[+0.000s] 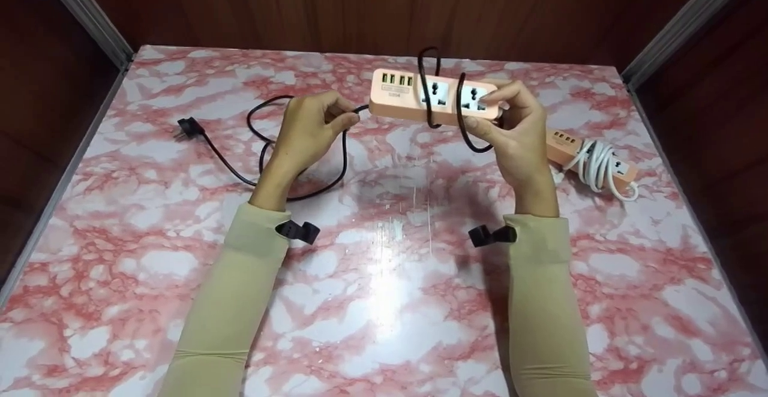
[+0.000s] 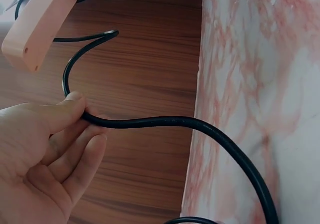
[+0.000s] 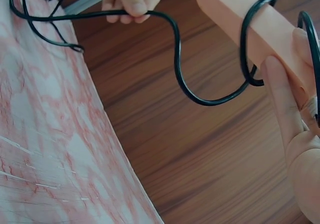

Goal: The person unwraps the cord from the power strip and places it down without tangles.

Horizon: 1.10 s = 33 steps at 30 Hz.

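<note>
Peach plastic power strip with white socket faces (four USB ports at its left end), raised above the red-and-white marbled tabletop at the upper centre of the head view. Right hand: thumb and fingers grip the strip's right end. Left hand: thumb and fingertips pinch the black rubbery cord, which loops loosely around the strip. Left of frame: black plug. Right of frame: second peach strip, wrapped in white cord.
</note>
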{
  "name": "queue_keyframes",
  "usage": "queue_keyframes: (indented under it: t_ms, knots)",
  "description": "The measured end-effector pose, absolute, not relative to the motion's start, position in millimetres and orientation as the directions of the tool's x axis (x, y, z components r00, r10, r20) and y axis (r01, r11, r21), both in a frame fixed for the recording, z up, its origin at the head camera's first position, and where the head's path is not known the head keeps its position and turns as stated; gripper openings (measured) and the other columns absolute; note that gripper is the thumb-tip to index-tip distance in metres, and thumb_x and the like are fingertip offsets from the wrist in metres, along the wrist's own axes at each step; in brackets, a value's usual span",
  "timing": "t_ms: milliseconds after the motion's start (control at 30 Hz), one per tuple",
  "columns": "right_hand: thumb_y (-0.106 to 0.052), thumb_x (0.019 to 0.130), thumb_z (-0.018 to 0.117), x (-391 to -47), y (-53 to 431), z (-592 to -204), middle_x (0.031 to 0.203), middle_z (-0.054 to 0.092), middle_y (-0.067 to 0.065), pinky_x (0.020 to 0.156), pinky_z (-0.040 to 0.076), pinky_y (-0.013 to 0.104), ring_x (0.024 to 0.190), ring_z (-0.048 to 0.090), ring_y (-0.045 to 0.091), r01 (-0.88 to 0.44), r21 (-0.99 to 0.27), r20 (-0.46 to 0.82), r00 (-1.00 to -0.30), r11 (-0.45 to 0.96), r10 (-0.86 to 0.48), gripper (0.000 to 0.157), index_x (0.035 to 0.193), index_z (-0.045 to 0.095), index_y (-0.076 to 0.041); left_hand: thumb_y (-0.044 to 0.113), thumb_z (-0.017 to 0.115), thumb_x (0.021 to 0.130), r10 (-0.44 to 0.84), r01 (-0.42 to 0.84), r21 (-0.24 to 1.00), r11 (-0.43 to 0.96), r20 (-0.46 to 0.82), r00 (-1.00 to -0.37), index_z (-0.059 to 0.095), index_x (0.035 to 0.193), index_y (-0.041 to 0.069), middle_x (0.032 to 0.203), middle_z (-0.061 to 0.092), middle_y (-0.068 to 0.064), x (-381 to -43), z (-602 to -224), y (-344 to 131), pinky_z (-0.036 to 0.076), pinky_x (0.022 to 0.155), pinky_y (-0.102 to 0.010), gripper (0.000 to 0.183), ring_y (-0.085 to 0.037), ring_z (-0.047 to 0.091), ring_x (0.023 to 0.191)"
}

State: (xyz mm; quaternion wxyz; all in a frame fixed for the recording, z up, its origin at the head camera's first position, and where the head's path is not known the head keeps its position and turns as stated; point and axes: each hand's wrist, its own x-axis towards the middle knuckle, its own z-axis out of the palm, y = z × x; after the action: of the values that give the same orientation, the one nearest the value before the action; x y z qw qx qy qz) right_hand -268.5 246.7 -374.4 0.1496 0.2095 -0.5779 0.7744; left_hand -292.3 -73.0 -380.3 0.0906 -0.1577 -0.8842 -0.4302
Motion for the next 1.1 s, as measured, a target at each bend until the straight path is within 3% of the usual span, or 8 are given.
queue_keyframes:
  t_ms: [300,767,1100]
  knots:
    - [0.017,0.078,0.083,-268,247,-375,0.118,0.066,0.02,0.074,0.061,0.03,0.09,0.067,0.024,-0.463,-0.836,0.489,-0.872,-0.295,-0.017,0.029,0.099,0.064,0.009,0.023,0.077,0.1,0.171,0.386,0.694,0.608,0.36,-0.917,0.08,0.106,0.008,0.097,0.08,-0.002,-309,-352,-74,0.05,0.073,-0.021,0.016,-0.009,0.069,0.081]
    - [0.017,0.079,0.082,-268,248,-374,0.124,0.066,0.022,0.076,0.061,0.031,0.093,0.069,0.026,-0.453,-0.844,0.482,-0.876,-0.287,-0.034,0.029,0.099,0.063,0.01,0.029,0.076,0.1,0.132,0.449,0.601,0.661,0.496,-0.858,0.079,0.109,0.01,0.099,0.08,0.001,-318,-277,-69,0.048,0.075,-0.016,0.021,-0.002,0.064,0.078]
    - [0.013,0.08,0.085,-270,249,-376,0.124,0.068,0.022,0.078,0.063,0.031,0.094,0.071,0.025,-0.468,-0.852,0.486,-0.874,-0.235,-0.019,0.029,0.099,0.063,0.011,0.028,0.073,0.103,0.148,0.566,0.519,0.641,0.639,-0.755,0.08,0.108,0.009,0.098,0.079,-0.001,-313,-246,-77,0.05,0.077,-0.014,0.021,0.0,0.066,0.081]
